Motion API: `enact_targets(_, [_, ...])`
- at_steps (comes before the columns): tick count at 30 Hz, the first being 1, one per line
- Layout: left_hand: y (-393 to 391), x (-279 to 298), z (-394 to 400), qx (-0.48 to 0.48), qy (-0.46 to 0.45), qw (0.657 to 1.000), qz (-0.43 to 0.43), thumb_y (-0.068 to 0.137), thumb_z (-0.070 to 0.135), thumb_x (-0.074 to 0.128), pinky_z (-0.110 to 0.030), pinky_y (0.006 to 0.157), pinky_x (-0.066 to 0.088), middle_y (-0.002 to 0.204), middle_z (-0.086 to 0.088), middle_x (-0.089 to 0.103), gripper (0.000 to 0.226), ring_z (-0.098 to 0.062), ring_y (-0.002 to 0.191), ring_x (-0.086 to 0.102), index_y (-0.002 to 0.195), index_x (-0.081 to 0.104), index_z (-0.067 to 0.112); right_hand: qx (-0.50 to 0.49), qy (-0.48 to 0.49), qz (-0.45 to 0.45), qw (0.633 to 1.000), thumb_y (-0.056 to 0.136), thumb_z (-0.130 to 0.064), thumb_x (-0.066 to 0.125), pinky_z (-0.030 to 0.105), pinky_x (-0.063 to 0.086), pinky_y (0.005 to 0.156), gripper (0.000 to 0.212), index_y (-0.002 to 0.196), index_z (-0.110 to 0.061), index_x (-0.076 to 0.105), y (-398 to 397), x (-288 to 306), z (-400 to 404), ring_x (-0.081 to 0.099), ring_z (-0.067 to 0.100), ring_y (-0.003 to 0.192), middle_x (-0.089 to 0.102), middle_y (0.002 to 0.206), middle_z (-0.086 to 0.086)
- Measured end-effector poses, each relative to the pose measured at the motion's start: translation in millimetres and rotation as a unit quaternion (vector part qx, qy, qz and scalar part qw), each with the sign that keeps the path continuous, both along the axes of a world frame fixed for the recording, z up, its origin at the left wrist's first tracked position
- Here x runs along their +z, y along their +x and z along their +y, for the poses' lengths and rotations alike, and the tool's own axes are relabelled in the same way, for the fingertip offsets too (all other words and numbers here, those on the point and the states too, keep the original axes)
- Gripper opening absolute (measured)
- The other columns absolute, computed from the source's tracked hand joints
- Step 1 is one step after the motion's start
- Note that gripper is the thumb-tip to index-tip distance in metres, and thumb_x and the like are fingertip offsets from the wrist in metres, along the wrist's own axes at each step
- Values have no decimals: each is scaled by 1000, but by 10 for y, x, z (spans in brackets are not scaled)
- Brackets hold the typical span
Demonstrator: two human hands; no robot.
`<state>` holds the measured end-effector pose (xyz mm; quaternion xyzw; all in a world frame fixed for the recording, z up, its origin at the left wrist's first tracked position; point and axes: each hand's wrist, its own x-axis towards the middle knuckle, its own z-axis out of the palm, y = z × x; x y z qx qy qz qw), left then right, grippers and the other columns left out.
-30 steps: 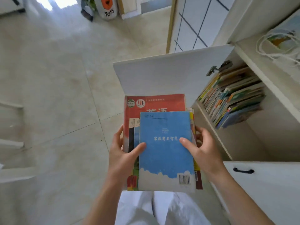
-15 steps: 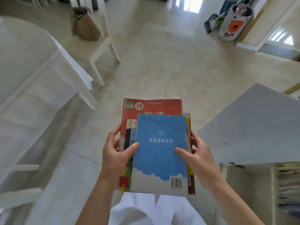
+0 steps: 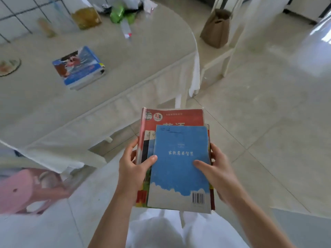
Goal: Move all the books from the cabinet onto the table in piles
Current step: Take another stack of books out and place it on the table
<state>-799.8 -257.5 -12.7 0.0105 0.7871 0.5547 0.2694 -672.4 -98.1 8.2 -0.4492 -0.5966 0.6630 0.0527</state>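
Note:
I hold a stack of books (image 3: 179,169) in front of me over the floor, a blue book on top and a larger red one beneath it. My left hand (image 3: 133,169) grips the stack's left edge with the thumb on the cover. Its right edge is gripped by my right hand (image 3: 216,170), thumb lying on the blue cover. A pile of books (image 3: 78,68) with a blue picture cover lies on the table (image 3: 143,58) to the upper left. The cabinet is out of view.
The table wears a white cloth and carries a yellowish bag (image 3: 86,17), green packets (image 3: 119,14) and a plate (image 3: 9,66). A white chair (image 3: 225,56) with a brown bag (image 3: 215,28) stands right of it. A pink stool (image 3: 26,190) sits lower left.
My view has swung left from the cabinet to the table. The cabinet and its shelf of books have left the frame; the stack stays held the same way in both hands.

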Motion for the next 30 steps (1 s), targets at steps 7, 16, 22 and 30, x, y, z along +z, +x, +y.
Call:
enact_targets(7, [-644, -151, -161, 99, -13, 995, -20, 78, 30, 78, -47, 79, 59, 114, 9, 65, 60, -18, 101, 66, 128, 47, 41, 86, -17, -21, 996, 83, 2, 58, 33, 60, 62, 40, 105, -30, 58, -944, -19, 51, 73, 11, 73, 72, 79, -18])
enact_targets(16, [-1616, -289, 429, 177, 10, 983, -56, 81, 20, 76, -36, 78, 58, 109, 16, 65, 57, -9, 100, 65, 128, 49, 38, 168, 6, -48, 985, 84, 1, 62, 26, 58, 57, 37, 99, -32, 55, -2344, -104, 750, 71, 8, 70, 68, 88, -10])
enact_targets(22, [-2284, -196, 607, 250, 10, 968, -27, 82, 19, 76, -35, 71, 60, 119, 9, 65, 63, -15, 100, 67, 133, 45, 40, 264, 47, -44, 962, 82, -1, 62, 39, 58, 72, 34, 103, -27, 57, -3318, -28, 1029, 70, 18, 81, 67, 87, -6])
enact_targets(30, [-2947, -196, 383, 330, 8, 944, -6, 79, 15, 78, -29, 65, 59, 120, 6, 62, 66, -14, 99, 66, 127, 39, 38, 359, 92, 0, 929, 79, -10, 71, 47, 57, 83, 51, 112, -38, 45, -4281, -207, 966, 65, 17, 93, 61, 101, -11])
